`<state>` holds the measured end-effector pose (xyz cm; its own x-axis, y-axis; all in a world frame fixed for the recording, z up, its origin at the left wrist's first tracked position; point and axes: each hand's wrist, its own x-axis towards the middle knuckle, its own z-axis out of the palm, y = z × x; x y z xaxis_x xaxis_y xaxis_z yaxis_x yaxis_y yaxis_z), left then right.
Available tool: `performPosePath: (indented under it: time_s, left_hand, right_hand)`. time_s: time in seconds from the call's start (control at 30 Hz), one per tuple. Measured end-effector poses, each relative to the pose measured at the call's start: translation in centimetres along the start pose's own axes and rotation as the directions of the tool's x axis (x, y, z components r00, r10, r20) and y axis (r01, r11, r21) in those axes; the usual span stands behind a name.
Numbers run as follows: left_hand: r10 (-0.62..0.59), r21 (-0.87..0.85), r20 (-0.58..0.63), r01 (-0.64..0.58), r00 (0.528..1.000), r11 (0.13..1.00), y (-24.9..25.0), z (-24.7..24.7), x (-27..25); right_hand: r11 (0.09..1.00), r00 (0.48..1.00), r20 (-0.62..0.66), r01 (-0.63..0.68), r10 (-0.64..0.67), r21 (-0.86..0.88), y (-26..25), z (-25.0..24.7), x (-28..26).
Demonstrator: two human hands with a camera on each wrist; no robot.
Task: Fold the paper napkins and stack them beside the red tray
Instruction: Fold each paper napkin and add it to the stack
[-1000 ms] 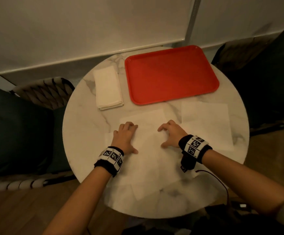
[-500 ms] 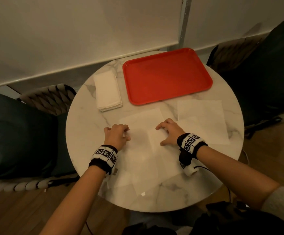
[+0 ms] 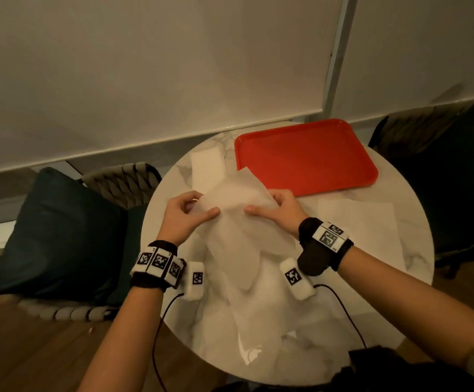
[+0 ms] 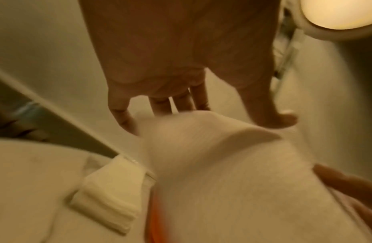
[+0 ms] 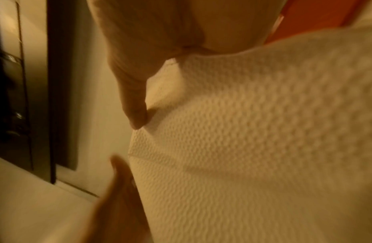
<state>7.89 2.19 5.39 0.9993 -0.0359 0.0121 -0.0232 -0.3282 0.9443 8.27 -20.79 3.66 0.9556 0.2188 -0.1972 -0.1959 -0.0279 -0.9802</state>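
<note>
Pinching the napkin (image 3: 238, 199) by its far edge, left hand (image 3: 183, 213) and right hand (image 3: 282, 209) hold it up between them over the tabletop (image 3: 399, 250); it looks featherlight, limp and tearable, best held at corners.

The raised napkin (image 3: 238, 199) hides the near end of the folded stack (image 3: 207, 162) and a corner of the red tray (image 3: 309, 154); both wrist views are blurred.
</note>
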Motion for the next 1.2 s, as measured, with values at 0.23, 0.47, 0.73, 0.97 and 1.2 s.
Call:
performPosePath:
  time_s: [0.23, 0.47, 0.73, 0.97, 1.2]
  left_hand:
    - [-0.243, -0.572, 0.024, 0.213, 0.970, 0.792, -2.8, 1.9, -2.3]
    - [-0.272, -0.473, -0.170, 0.163, 0.947, 0.866, -1.6, 3.6, -1.1]
    - [-0.051, -0.264, -0.167, 0.005, 0.985, 0.965, 0.3, 5.4, -1.1]
    - [-0.135, -0.443, -0.187, 0.039, 0.973, 0.896, 0.8, 6.8, -1.2]
    - [-0.255, -0.581, -0.133, 0.133, 0.958, 0.803, -1.0, 5.6, -0.8]
  right_hand:
    - [0.996, 0.997, -0.043, 0.060, -0.057, 0.069, -3.2, -2.4, 1.4]
    - [0.995, 0.987, -0.158, -0.001, -0.015, -0.100, -1.9, -3.1, 3.7]
    - [0.968, 0.980, -0.120, 0.132, -0.160, -0.215, -2.7, -0.6, 3.5]
    - [0.997, 0.988, 0.140, 0.057, -0.064, 0.054, -3.0, 2.7, 3.0]
    - [0.974, 0.978, -0.063, 0.192, -0.201, -0.122, -1.6, 1.0, 4.3]
